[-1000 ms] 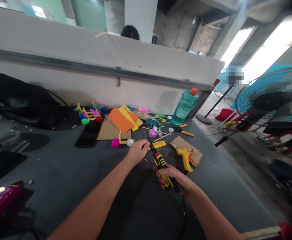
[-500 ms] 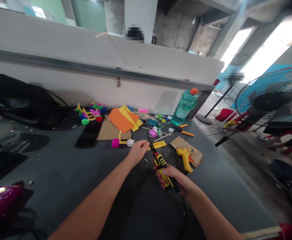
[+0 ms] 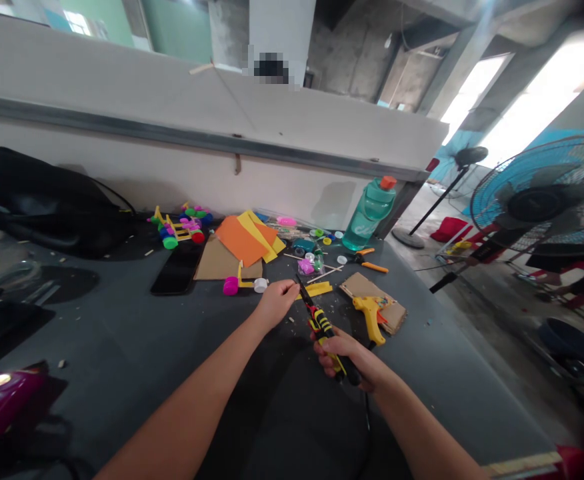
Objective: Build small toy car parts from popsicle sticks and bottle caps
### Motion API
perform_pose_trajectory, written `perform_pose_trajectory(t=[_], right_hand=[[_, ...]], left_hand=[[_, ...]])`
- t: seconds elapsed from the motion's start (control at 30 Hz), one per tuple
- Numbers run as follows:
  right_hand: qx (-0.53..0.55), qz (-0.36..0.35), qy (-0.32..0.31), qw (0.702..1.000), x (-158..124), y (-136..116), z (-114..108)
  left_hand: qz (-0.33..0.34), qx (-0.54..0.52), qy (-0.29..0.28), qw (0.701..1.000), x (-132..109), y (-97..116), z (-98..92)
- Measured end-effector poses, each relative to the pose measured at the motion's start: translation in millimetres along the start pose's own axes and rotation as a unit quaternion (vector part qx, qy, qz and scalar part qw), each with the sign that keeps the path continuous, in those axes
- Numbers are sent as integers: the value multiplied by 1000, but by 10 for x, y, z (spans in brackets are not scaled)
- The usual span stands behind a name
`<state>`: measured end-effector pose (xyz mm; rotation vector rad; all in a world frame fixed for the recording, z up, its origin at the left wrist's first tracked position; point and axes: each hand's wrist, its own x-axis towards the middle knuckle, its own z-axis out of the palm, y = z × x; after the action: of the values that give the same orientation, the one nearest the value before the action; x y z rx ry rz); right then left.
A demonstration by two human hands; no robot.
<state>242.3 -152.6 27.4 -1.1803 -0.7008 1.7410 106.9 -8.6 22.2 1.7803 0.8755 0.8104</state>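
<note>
My right hand [image 3: 345, 353] is wrapped round the yellow-and-black handles of long-nose pliers [image 3: 322, 320]. Their dark jaws point up and left, reaching the fingertips of my left hand [image 3: 278, 303]. That hand is closed in a pinch beside the jaw tips; whatever lies between its fingers is too small to make out. Just behind the jaws lie yellow strips [image 3: 319, 289]. To the left of my left hand sits a small yellow frame with a pink cap [image 3: 231, 286] and a white cap [image 3: 261, 285] as wheels.
A yellow glue gun [image 3: 372, 319] rests on cardboard [image 3: 396, 319] at the right. Orange-handled pliers [image 3: 374, 267], a green bottle [image 3: 369, 213], orange sheets [image 3: 242, 241], bottle caps and sticks lie farther back. A phone [image 3: 172, 270] and black bag [image 3: 47, 203] are leftward.
My right fingers have drawn in slightly around the pliers' handles. My left hand and the things on the table look the same.
</note>
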Motion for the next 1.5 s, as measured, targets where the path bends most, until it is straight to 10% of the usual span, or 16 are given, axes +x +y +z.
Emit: perform_pose_trajectory(t=[0.5,1.5], right_hand=[[-111,-23,75,991,19,55,68],[11,16,7,1000,-4,-28,7]], left_hand=[[24,7,12,1000,-19,-42,48],[170,211,-23,962,7,-54,-99]])
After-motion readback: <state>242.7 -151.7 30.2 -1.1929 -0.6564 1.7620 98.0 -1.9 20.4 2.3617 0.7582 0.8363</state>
